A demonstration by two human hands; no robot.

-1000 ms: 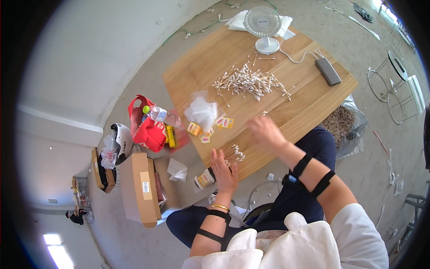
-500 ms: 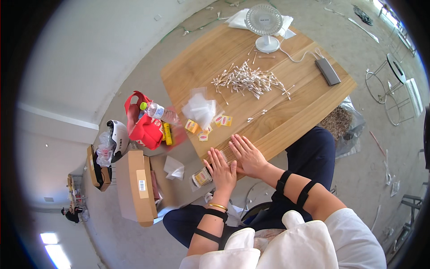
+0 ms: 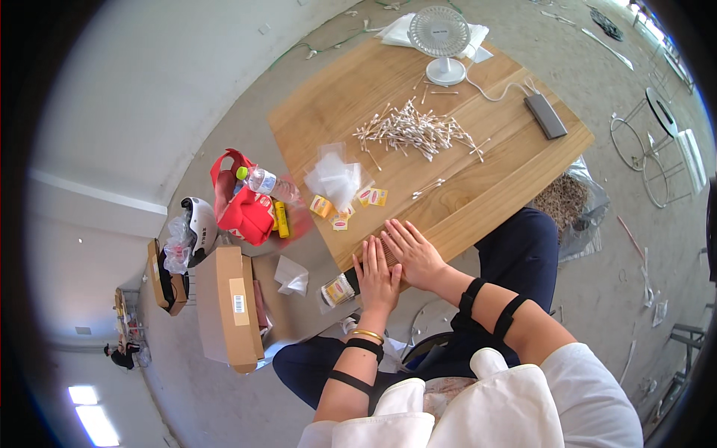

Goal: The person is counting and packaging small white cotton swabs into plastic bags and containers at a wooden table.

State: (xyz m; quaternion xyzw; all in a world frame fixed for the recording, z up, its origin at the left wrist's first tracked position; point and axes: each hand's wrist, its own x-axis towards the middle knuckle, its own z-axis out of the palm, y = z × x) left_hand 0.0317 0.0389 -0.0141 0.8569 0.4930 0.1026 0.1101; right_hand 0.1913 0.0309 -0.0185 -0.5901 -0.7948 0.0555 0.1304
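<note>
At the near edge of the wooden table (image 3: pixel 478 213), my left hand (image 3: pixel 379 278) lies with its fingers stretched out. My right hand (image 3: pixel 418 257) is beside it, also flat with straight fingers. A row of thin brown sticks (image 3: pixel 389 255) shows in the narrow gap between them, partly covered by both hands; their ends are hidden. Next to my left hand is a small clear packet with a yellow and white label (image 3: pixel 337 290). Farther up the table lies a loose pile of cotton swabs (image 3: pixel 414 131), with a few stray swabs (image 3: pixel 428 190) closer to my right hand.
Clear plastic bags (image 3: pixel 332 179) and small yellow cards (image 3: pixel 372 196) lie on the table's left side. A white fan (image 3: pixel 441 33) and grey power bank (image 3: pixel 546 116) stand farther back. Left are a red bag (image 3: pixel 245 216), plastic bottle (image 3: pixel 270 183) and open cardboard box (image 3: pixel 233 306).
My left hand has shifted slightly right, closer to my right hand. The gap showing the sticks has narrowed; the right hand has barely moved.
</note>
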